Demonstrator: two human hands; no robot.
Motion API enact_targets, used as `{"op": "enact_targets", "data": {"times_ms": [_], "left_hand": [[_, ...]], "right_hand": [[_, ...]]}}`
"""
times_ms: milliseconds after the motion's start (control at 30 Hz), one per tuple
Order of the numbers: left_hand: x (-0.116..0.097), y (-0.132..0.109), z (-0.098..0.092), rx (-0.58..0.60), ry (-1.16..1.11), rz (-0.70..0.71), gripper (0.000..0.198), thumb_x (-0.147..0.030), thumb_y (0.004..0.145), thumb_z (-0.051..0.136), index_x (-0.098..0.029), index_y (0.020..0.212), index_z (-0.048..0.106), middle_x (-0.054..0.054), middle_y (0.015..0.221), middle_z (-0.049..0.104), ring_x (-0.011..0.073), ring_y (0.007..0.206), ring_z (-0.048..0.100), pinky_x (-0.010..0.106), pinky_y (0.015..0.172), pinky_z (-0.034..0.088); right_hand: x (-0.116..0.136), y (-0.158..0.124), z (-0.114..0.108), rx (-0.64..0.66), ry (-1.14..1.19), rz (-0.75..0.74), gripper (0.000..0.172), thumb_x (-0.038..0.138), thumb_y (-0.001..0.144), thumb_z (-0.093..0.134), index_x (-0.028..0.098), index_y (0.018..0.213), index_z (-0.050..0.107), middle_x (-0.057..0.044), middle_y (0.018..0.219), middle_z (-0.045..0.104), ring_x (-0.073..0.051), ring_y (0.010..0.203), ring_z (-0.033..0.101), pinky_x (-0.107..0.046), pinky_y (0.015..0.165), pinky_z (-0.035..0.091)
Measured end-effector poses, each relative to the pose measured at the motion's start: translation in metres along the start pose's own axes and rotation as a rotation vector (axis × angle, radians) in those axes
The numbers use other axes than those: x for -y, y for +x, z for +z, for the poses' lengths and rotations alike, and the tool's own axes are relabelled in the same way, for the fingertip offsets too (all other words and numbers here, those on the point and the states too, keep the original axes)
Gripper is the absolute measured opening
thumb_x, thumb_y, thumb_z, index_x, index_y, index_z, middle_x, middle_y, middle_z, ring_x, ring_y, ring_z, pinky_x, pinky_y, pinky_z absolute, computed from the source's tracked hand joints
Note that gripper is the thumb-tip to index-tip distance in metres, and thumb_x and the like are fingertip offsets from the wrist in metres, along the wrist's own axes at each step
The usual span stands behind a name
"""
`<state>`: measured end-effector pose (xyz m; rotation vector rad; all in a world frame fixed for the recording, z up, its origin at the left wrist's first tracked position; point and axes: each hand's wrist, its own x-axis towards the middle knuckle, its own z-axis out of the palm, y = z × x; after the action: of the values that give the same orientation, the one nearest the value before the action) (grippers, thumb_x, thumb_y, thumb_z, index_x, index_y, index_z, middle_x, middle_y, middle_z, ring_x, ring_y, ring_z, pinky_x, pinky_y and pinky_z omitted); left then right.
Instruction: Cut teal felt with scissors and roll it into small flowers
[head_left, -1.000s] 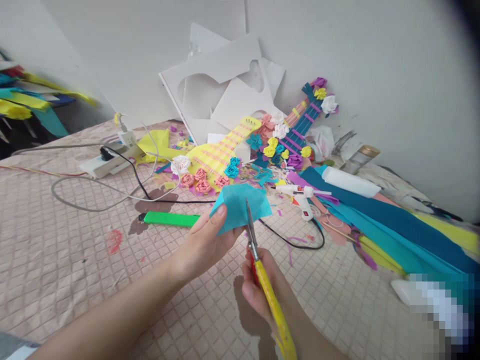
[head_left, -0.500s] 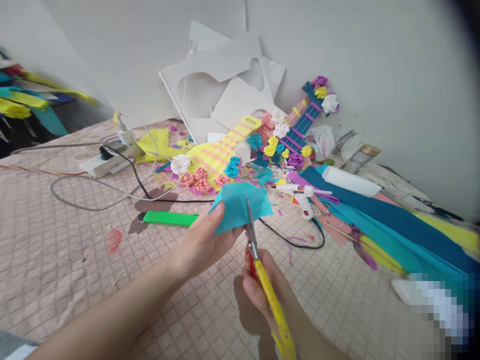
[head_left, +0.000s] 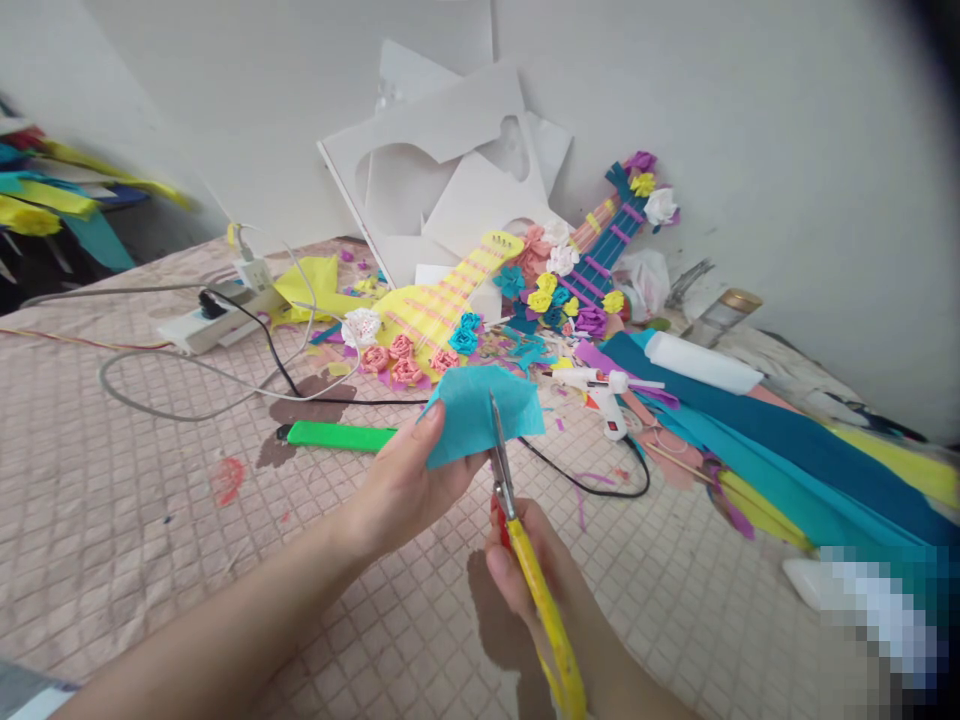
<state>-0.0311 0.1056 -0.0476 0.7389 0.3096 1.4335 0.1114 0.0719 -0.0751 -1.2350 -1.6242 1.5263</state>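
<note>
The left hand (head_left: 401,490) pinches a small piece of turquoise paper (head_left: 472,410) by its lower left corner, thumb on the near face and fingers hidden behind. This lifts the paper off the quilted cover (head_left: 150,520) just in front and to the left of the glue gun (head_left: 602,392). Held by one corner, most of the sheet stands free, likely so that the blades can get at it without meeting fingers. The right hand (head_left: 501,585), nearer the camera than the glue gun, is closed round the yellow handles of the scissors (head_left: 537,600). The blades point up and away, nearly together, and enter the bottom edge of the paper beside the left thumb. The glue gun lies on its side, its black cable (head_left: 600,490) looping toward the hands. Left of the glue gun lies a green bar (head_left: 341,436), perhaps a cutter, and farther left a power strip (head_left: 206,328) with cords. Behind the glue gun a yellow paper guitar (head_left: 435,310) and a blue paper guitar (head_left: 600,260), both dressed with paper flowers, lean near cut white boards (head_left: 450,160) propped against the wall. Long sheets of coloured paper (head_left: 787,440) fan out to the right of the glue gun.
</note>
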Motion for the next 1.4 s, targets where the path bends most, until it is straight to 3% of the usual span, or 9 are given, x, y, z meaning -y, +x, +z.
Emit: {"op": "enact_targets", "data": {"times_ms": [333,567,700,867,1033,1233,1400], "left_hand": [[-0.001,0.0,0.0,-0.002,-0.007,0.006,0.034,-0.037,0.087,0.049,-0.019,0.114,0.059,0.006,0.113,0.063,0.0239,0.12,0.045,0.036,0.104,0.033],[-0.001,0.0,0.0,0.006,-0.01,-0.004,0.033,-0.036,0.089,0.044,-0.018,0.112,0.061,0.006,0.115,0.062,0.0234,0.12,0.045,0.035,0.104,0.033],[-0.001,0.0,0.0,0.017,-0.016,0.004,0.032,-0.035,0.09,0.044,-0.017,0.109,0.063,0.006,0.114,0.063,0.023,0.118,0.047,0.035,0.103,0.034],[-0.002,0.0,0.0,0.039,-0.019,0.016,0.033,-0.035,0.09,0.043,-0.017,0.108,0.063,0.005,0.113,0.063,0.0227,0.118,0.047,0.035,0.104,0.033],[-0.003,-0.001,0.001,0.008,-0.002,-0.004,0.034,-0.035,0.091,0.041,-0.017,0.109,0.063,0.006,0.115,0.062,0.0233,0.121,0.044,0.036,0.106,0.03],[-0.002,-0.001,0.0,0.035,0.001,0.014,0.034,-0.033,0.092,0.037,-0.018,0.111,0.061,0.005,0.116,0.062,0.0218,0.12,0.045,0.035,0.104,0.032],[-0.001,-0.001,-0.001,0.049,-0.005,0.015,0.035,-0.032,0.093,0.035,-0.018,0.11,0.062,0.004,0.115,0.062,0.0208,0.119,0.046,0.034,0.103,0.034]], "right_hand": [[-0.009,0.005,0.0,0.043,0.039,0.017,0.028,0.042,0.077,0.056,0.022,0.08,0.036,0.009,0.056,0.033,-0.005,0.044,0.027,-0.02,0.04,0.021],[-0.025,0.008,0.001,0.073,0.215,0.014,0.047,0.068,0.079,0.034,0.021,0.083,0.038,0.008,0.052,0.034,-0.005,0.04,0.025,-0.02,0.037,0.018],[-0.031,0.01,-0.001,0.099,0.239,0.03,0.056,0.074,0.076,0.026,0.021,0.085,0.039,0.008,0.053,0.035,-0.005,0.039,0.026,-0.02,0.036,0.02],[-0.035,0.01,-0.003,0.084,0.239,0.041,0.049,0.069,0.075,0.04,0.021,0.083,0.04,0.008,0.053,0.037,-0.004,0.039,0.027,-0.019,0.036,0.02],[-0.034,0.01,-0.003,0.127,0.307,0.06,0.051,0.07,0.076,0.035,0.02,0.085,0.041,0.007,0.053,0.039,-0.005,0.037,0.027,-0.02,0.035,0.021],[-0.02,0.006,0.003,0.016,0.131,0.115,0.031,0.046,0.078,0.055,0.021,0.084,0.038,0.01,0.053,0.037,-0.003,0.036,0.025,-0.018,0.035,0.018],[-0.019,0.005,0.002,0.035,0.149,0.103,0.026,0.038,0.078,0.057,0.021,0.084,0.038,0.01,0.054,0.039,-0.002,0.036,0.023,-0.018,0.035,0.018]]}}
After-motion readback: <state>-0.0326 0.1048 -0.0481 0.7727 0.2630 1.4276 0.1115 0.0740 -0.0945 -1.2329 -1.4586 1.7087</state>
